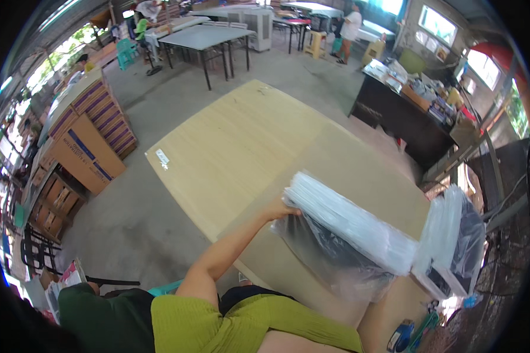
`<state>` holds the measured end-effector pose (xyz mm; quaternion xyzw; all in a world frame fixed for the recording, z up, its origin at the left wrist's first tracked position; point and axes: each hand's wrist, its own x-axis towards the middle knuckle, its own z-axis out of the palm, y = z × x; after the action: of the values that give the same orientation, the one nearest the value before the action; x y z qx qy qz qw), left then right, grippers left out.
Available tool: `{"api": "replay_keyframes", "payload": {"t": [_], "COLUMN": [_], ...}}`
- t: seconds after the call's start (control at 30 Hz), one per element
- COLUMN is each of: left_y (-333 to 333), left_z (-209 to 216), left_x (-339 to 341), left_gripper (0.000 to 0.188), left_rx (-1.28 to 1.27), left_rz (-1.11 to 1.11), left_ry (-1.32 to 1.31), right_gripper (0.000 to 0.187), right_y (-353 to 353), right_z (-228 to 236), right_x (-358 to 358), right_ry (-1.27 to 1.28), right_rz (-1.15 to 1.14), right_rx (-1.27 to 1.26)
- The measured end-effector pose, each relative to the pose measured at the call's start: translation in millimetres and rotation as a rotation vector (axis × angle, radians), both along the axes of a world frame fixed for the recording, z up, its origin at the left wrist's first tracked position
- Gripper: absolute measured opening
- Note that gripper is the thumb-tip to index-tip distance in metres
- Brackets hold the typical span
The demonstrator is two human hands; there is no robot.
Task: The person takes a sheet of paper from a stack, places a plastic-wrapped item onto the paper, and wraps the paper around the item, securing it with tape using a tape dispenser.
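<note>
My left hand [281, 209] is closed on the near left corner of a plastic-wrapped bundle [350, 226]. The bundle looks like a thick stack of clear or white plastic sleeves, with a dark, see-through side hanging toward me. It rests tilted on the brown board covering the near part of the table [235, 141]. At its right end stand similar plastic-wrapped bundles [444, 241], leaning together. My right hand is out of view; only the yellow-green sleeve on that side shows at the lower edge.
A blue tape roll or dispenser [401, 335] lies at the lower right beside green cord-like items [427, 326]. Stacked cardboard boxes [91, 147] stand left. A cluttered dark desk [400, 112] is at far right. Grey tables [209, 37] and people stand farther back.
</note>
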<state>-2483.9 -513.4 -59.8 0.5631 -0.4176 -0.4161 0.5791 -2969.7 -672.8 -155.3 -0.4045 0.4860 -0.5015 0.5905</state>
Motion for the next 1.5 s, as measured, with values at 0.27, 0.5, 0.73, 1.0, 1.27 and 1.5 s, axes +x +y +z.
{"api": "replay_keyframes", "payload": {"t": [0.27, 0.5, 0.73, 1.0, 1.27, 1.5], "left_y": [0.0, -8.2, 1.3, -51.3, -194.0, -196.9], "left_z": [-24.7, -37.0, -64.6, -130.6, -46.1, -89.9], "left_x": [28.0, 21.4, 23.6, -5.6, 23.2, 37.4], "left_gripper": [0.081, 0.065, 0.068, 0.061, 0.103, 0.106], "left_rx": [0.045, 0.042, 0.006, 0.041, 0.652, 0.748], "left_rz": [-0.145, 0.063, -0.048, 0.363, 0.085, 0.212], "left_ry": [0.085, -0.534, -0.576, -0.514, -0.349, -0.224], "right_gripper": [0.069, 0.068, 0.068, 0.067, 0.066, 0.066], "right_y": [17.7, 7.9, 27.0, 30.3, -88.6, -130.7], "right_z": [4.6, 6.2, 7.5, 13.6, 37.3, -6.0], "right_x": [9.3, 25.0, 10.7, 30.4, 74.7, 95.3], "right_ry": [0.174, 0.347, 0.564, 0.955, 1.267, 1.184], "right_rz": [0.016, 0.005, -0.004, 0.076, 0.115, -0.052], "right_rx": [-0.028, -0.075, -0.095, -0.307, -0.654, -0.356]}}
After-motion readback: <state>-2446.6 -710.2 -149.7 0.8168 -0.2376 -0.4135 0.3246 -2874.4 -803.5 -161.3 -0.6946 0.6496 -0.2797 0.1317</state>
